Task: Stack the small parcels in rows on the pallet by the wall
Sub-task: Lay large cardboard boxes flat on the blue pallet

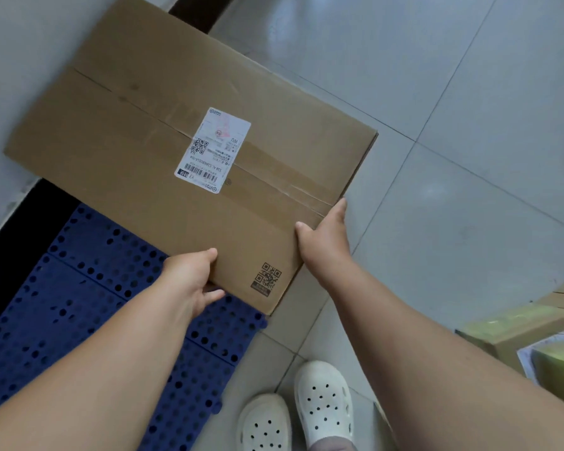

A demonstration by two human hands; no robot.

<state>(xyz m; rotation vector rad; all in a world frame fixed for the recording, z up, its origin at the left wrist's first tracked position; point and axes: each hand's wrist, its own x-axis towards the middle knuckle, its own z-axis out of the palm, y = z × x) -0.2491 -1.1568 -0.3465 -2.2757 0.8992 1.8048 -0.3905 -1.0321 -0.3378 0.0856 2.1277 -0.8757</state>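
Observation:
A flat brown cardboard parcel (137, 125) with a white shipping label (213, 150) lies over the far end of the blue perforated plastic pallet (79, 304), up against the grey wall (20, 66). My left hand (192, 281) grips the parcel's near edge, thumb on top and fingers underneath. My right hand (323, 239) holds the parcel's right edge near the corner, thumb on the top face and the fingers hidden along the side. A printed QR code sits on the near corner between my hands.
More cardboard parcels (528, 340) with green tape lie on the floor at the lower right. My feet in white clogs (323, 402) stand on the grey tiled floor (469, 157) beside the pallet. A dark skirting strip runs along the wall.

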